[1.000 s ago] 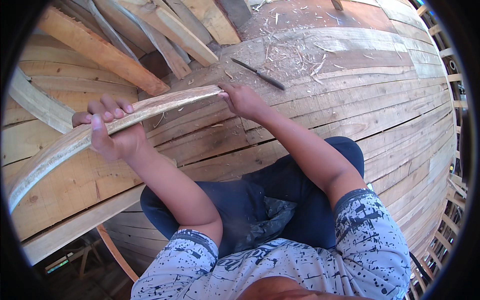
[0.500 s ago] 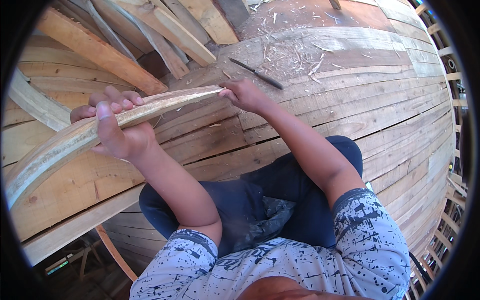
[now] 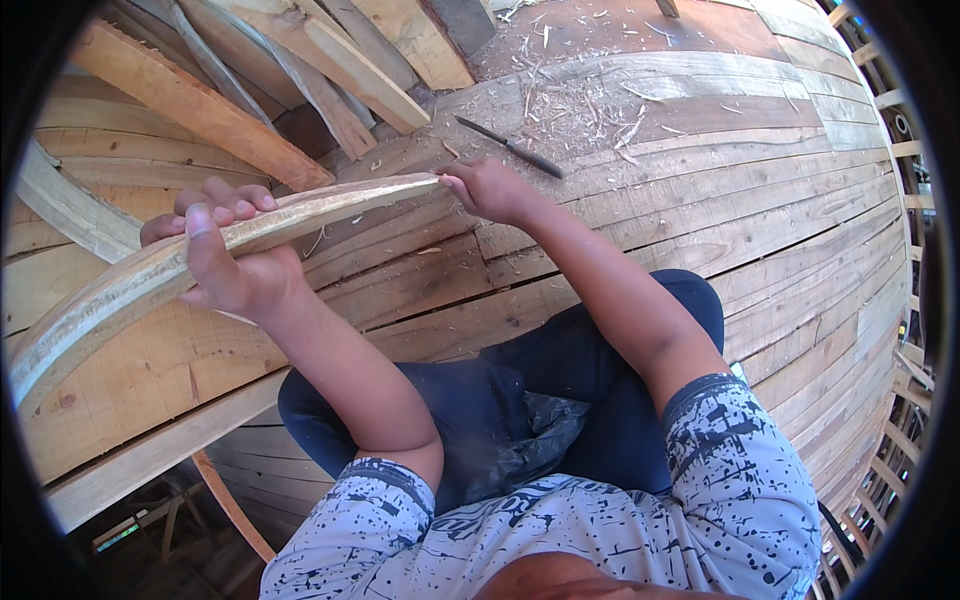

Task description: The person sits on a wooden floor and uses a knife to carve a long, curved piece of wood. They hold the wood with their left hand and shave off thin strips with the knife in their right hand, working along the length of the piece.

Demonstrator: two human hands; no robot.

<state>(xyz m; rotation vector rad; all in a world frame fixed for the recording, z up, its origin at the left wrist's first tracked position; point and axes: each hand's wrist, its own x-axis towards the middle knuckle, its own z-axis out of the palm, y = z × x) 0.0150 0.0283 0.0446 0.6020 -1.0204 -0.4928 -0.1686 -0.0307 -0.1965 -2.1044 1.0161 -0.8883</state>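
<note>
Student: Where is the curved board, taking the knife as reference?

Tutor: To the left of the knife and nearer the person, raised in both hands. Its narrow tip comes near the knife; the rest sweeps away leftward to the edge of view, so whether that end rests on anything cannot be told.

Student: How is it gripped, and why so?

Tutor: The left hand, well to the left of the knife, is closed around the board, thumb against the near side and fingers over the far edge; this hold probably bears most of the weight. The right hand, just on the near side of the knife, pinches the tip between thumb and fingers, a lighter grip that seems suited to steadying.

Student: Why does the knife lie free?

Tutor: Both hands are occupied, so it rests on the plank floor, touched by neither. Its handle is the end nearer the right wrist, presumably convenient for reach.

Student: And the surroundings?

Tutor: Wood shavings lie scattered beyond the knife and to its right. Rough timbers slant to its left, apparently kept aside. The folded legs occupy its near side, well apart, probably giving a stable seat.
</note>
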